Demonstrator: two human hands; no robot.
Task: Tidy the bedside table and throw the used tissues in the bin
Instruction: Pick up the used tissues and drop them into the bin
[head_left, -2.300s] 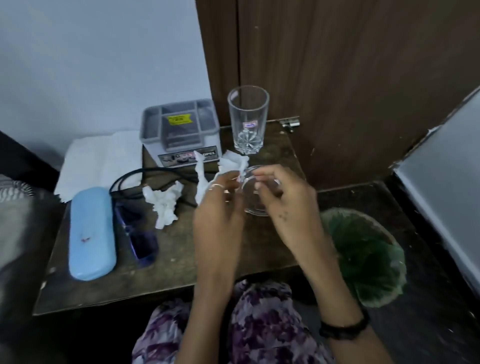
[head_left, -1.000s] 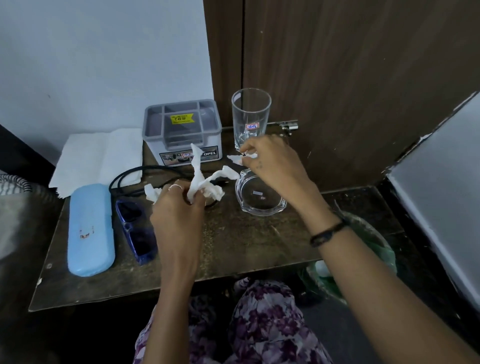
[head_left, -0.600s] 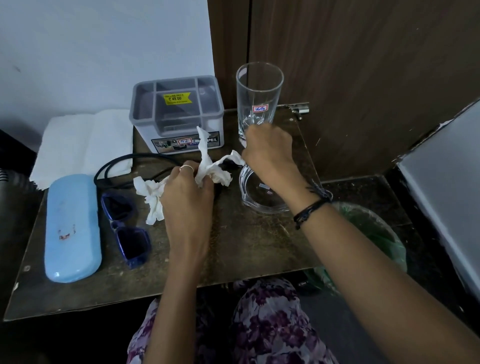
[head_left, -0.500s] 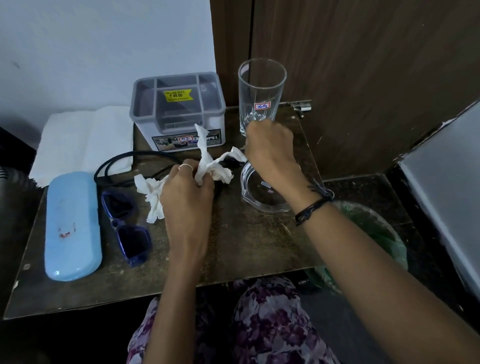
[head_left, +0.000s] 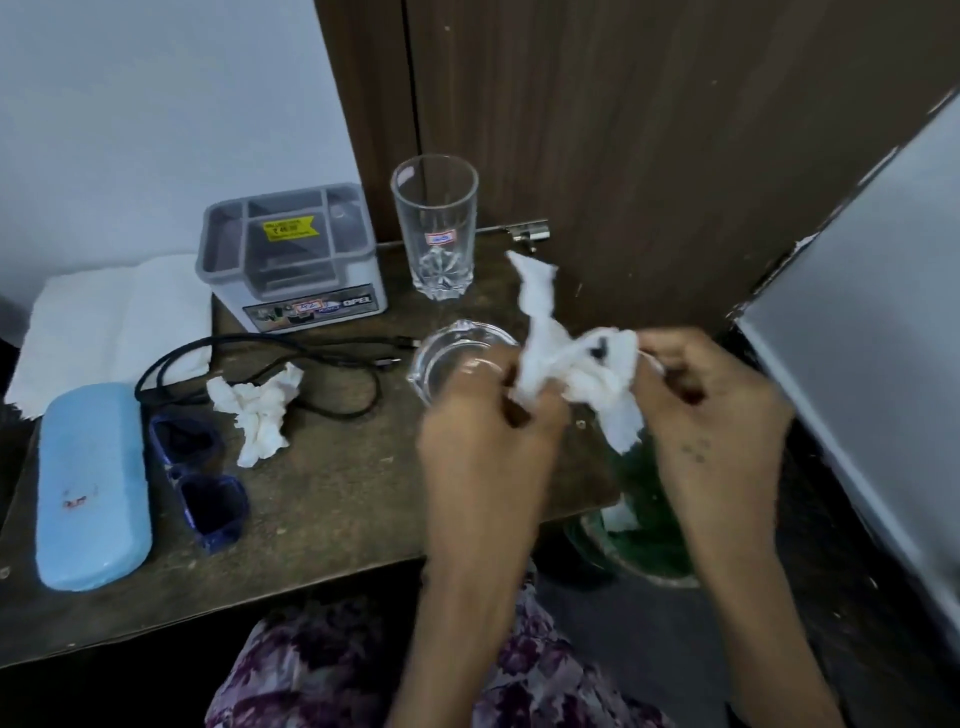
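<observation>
Both hands hold one crumpled white tissue (head_left: 569, 358) in the air over the right end of the dark wooden bedside table (head_left: 332, 499). My left hand (head_left: 483, 441) pinches its left part, my right hand (head_left: 711, 415) grips its right part. The tissue hangs above the green bin (head_left: 649, 530), which stands on the floor beside the table and has a white scrap in it. A second crumpled tissue (head_left: 257, 410) lies on the table left of centre, touching the black cable (head_left: 270, 358).
A tall empty glass (head_left: 436, 228) and a grey plastic organiser (head_left: 291, 254) stand at the back. A clear glass ashtray (head_left: 452, 358) sits behind my left hand. A light blue glasses case (head_left: 91, 483), blue sunglasses (head_left: 200, 483) and folded white paper (head_left: 109, 322) lie left. A wooden door (head_left: 649, 130) rises behind.
My right hand has let go of the tall glass, which stands at the back. Both hands moved right with the tissue, from the table's middle to above the bin.
</observation>
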